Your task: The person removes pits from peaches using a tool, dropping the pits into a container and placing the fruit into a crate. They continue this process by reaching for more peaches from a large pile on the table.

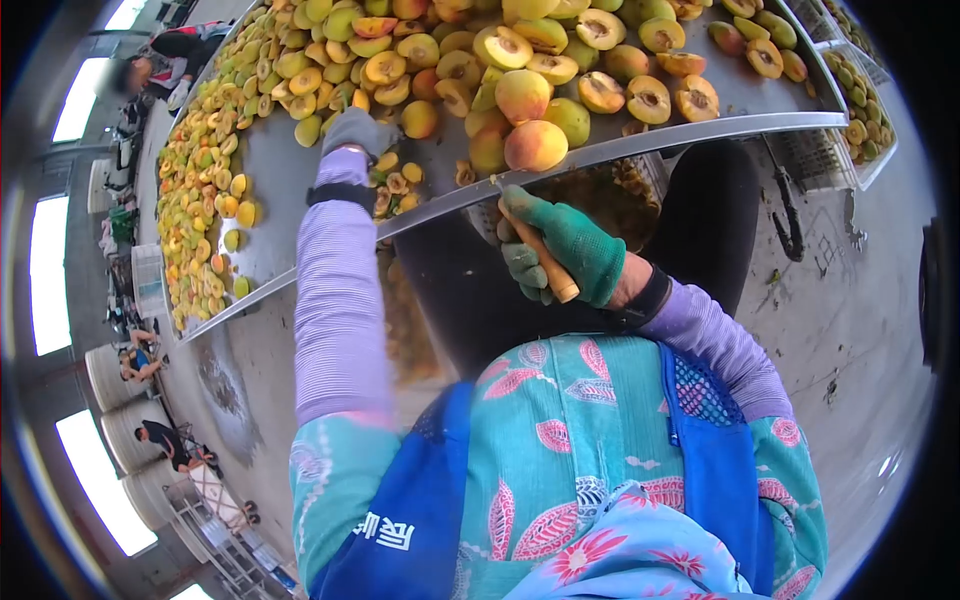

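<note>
My right hand (570,245), in a green glove, is closed around the wooden handle of a knife (545,262) just below the tray's front edge. Only a small part of its tip end shows near that edge. My left hand (355,133), in a grey glove, reaches over the metal tray (440,160) at the near side of the fruit pile. Its fingers are blurred, and an orange piece of fruit (360,100) lies by the fingertips. Halved apricots (650,98) with pits showing and whole apricots (536,146) lie close to the tray's edge.
Smaller fruit halves (195,200) cover the tray's left part. At the right stand white crates (850,150) of fruit. Below the tray edge, a container holds brownish scraps (590,205). A dark hook-like bar (788,215) hangs at the right. Other people sit farther off at left.
</note>
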The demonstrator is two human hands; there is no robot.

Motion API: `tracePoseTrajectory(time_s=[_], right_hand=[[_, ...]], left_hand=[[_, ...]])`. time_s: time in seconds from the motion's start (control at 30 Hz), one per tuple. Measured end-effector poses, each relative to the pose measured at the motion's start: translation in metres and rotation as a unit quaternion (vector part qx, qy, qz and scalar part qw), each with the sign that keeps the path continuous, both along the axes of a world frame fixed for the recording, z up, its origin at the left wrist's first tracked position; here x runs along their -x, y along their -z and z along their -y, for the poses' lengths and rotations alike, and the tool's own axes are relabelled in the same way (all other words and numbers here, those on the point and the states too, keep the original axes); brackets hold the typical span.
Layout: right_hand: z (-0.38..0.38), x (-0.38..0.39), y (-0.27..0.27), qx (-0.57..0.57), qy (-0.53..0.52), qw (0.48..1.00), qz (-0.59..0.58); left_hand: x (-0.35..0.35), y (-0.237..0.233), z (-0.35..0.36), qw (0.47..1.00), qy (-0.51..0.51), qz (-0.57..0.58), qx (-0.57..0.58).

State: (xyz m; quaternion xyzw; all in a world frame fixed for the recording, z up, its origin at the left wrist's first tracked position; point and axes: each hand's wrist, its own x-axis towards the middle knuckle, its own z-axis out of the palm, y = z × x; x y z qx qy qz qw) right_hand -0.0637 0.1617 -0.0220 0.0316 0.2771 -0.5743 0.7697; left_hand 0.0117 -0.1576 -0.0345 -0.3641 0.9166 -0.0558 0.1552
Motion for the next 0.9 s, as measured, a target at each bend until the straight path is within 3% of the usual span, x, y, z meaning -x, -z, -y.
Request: tracePoseTrajectory(time_s=[0.03,0.07,0.1,0.13,0.2,0.33,0.4,0.63,0.7,0.77,0.9], right_hand=[[0.0,0.002,-0.001,-0.003,0.013,1.0,-0.005],[0.002,0.003,-0.003,0.0,0.031,0.995,-0.091],[0.006,0.002,-0.005,0.003,0.048,0.983,-0.175],[0.011,-0.001,-0.007,0.005,0.063,0.964,-0.257],[0.024,-0.006,-0.007,0.039,0.056,0.923,-0.378],[0.046,-0.016,-0.008,0.056,0.013,0.809,-0.585],[0.046,-0.016,-0.002,0.062,0.039,0.792,-0.605],[0.043,-0.019,0.015,0.053,0.131,0.798,-0.587],[0.041,-0.019,0.014,0.058,0.114,0.803,-0.582],[0.038,-0.016,0.01,0.066,0.085,0.807,-0.581],[0.039,-0.012,0.016,0.075,0.083,0.8,-0.59]], left_hand=[[-0.014,0.002,0.017,0.994,0.1,0.034,-0.014],[-0.018,-0.005,0.018,0.978,0.197,0.069,-0.026],[-0.028,-0.005,0.011,0.94,0.002,-0.181,-0.289],[-0.042,-0.014,-0.014,0.742,-0.198,-0.4,-0.501],[-0.059,-0.027,-0.071,0.562,-0.107,-0.556,-0.603],[-0.052,-0.031,-0.137,0.372,-0.13,-0.611,-0.686],[-0.043,-0.022,-0.152,0.295,-0.151,-0.633,-0.7],[-0.022,-0.016,-0.16,0.33,-0.233,-0.629,-0.664],[-0.02,-0.009,-0.165,0.544,-0.134,-0.651,-0.512],[-0.018,-0.004,-0.169,0.663,-0.063,-0.639,-0.386],[-0.014,-0.003,-0.171,0.747,0.001,-0.608,-0.271]])
